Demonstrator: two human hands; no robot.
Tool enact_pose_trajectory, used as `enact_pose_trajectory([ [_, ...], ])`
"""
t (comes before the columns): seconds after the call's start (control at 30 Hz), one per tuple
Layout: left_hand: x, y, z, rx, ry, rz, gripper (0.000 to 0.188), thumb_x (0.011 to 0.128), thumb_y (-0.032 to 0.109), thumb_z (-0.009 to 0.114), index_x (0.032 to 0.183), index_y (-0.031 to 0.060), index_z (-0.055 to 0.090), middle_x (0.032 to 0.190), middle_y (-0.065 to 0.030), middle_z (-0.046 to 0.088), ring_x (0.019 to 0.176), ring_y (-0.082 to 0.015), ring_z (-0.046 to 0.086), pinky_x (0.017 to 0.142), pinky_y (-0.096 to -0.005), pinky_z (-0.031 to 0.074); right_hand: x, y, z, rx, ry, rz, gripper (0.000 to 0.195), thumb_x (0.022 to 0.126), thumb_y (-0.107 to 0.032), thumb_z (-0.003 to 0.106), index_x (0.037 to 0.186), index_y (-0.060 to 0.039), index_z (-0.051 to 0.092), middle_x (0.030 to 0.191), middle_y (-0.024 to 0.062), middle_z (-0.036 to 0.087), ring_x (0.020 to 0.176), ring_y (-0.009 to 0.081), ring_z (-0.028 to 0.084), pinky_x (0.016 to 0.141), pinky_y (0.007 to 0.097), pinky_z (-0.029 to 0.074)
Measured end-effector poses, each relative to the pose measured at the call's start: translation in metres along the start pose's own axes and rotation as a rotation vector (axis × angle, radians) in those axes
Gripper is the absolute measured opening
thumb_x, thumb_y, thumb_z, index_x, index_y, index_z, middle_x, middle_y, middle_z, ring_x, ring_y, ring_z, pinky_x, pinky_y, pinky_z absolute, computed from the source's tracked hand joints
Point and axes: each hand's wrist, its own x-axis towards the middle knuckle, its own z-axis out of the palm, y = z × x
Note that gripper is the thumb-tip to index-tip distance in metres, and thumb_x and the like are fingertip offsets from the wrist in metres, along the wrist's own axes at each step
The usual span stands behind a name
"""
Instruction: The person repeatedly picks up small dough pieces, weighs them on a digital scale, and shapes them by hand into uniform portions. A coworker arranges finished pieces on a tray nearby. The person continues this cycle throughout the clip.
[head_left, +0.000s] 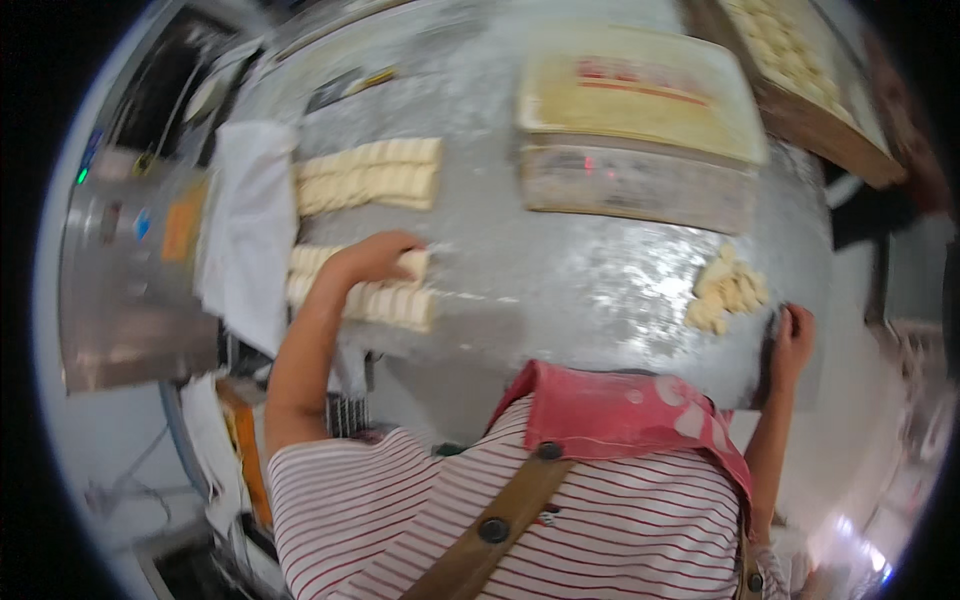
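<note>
My left hand reaches over the nearer block of cut dough strips on the metal worktable. Its thumb and fingers curl around a dough piece at the right end of the back row. Another double row of cut dough lies farther back. My right hand is curled at the right side of the table, around what looks like a dark flat tool; its exact kind is unclear. Just beyond that hand sits a loose heap of small dough lumps.
A digital scale stands at the back, with a yellowish plastic lid or tray on top bearing red writing. White cloth drapes at the left. A yellow-and-dark tool lies behind. A wooden box holds dough pieces.
</note>
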Motion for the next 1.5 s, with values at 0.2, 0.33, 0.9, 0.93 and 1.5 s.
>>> enact_pose_trajectory([
  [0.2, 0.016, 0.036, -0.026, -0.016, -0.155, -0.076, 0.043, 0.069, 0.011, 0.079, 0.107, 0.0051, 0.061, 0.098, -0.009, 0.064, 0.093, -0.0234, 0.061, 0.084, -0.0356, 0.049, 0.004, -0.01, 0.007, 0.097, 0.081, -0.029, 0.01, 0.085, -0.008, 0.065, 0.093, -0.0025, 0.065, 0.092, 0.0095, 0.062, 0.078, 0.0199, 0.061, 0.072, 0.0294, 0.049],
  [0.33, 0.06, 0.09, -0.069, -0.545, -0.039, 0.013, 0.044, 0.073, 0.006, 0.076, 0.113, 0.0034, 0.059, 0.102, -0.003, 0.062, 0.099, -0.0142, 0.059, 0.089, -0.0311, 0.048, 0.002, -0.015, 0.004, 0.108, 0.066, 0.024, 0.01, 0.084, -0.01, 0.066, 0.092, -0.0038, 0.066, 0.091, 0.0079, 0.062, 0.074, 0.0189, 0.061, 0.07, 0.0287, 0.049],
  [0.9, 0.233, 0.226, -0.094, -0.218, 0.685, 0.475, 0.034, 0.089, 0.013, 0.064, 0.121, 0.0017, 0.06, 0.104, -0.0086, 0.063, 0.095, -0.0188, 0.059, 0.085, -0.0302, 0.047, -0.007, -0.063, 0.014, 0.15, -0.085, -0.03, 0.021, 0.08, -0.013, 0.067, 0.099, -0.0053, 0.066, 0.1, 0.0119, 0.064, 0.094, 0.0302, 0.062, 0.083, 0.0371, 0.05],
  [0.93, 0.223, 0.231, -0.084, -0.21, 0.683, 0.472, 0.032, 0.088, 0.012, 0.064, 0.119, 0.0026, 0.06, 0.105, -0.0092, 0.063, 0.095, -0.0194, 0.06, 0.085, -0.0306, 0.048, -0.007, -0.067, 0.013, 0.137, -0.085, -0.04, 0.02, 0.08, -0.013, 0.066, 0.099, -0.0057, 0.066, 0.1, 0.0119, 0.064, 0.094, 0.0303, 0.062, 0.083, 0.0372, 0.05],
  [1.5, 0.202, 0.336, 0.1, -0.037, 0.361, 0.58, 0.043, 0.081, 0.007, 0.064, 0.124, 0.0115, 0.06, 0.121, -0.0146, 0.052, 0.107, -0.0342, 0.054, 0.092, -0.0392, 0.045, -0.029, -0.093, 0.019, -0.006, -0.278, -0.129, 0.018, 0.079, -0.012, 0.069, 0.096, -0.0083, 0.066, 0.095, 0.0106, 0.061, 0.083, 0.03, 0.062, 0.073, 0.039, 0.05],
])
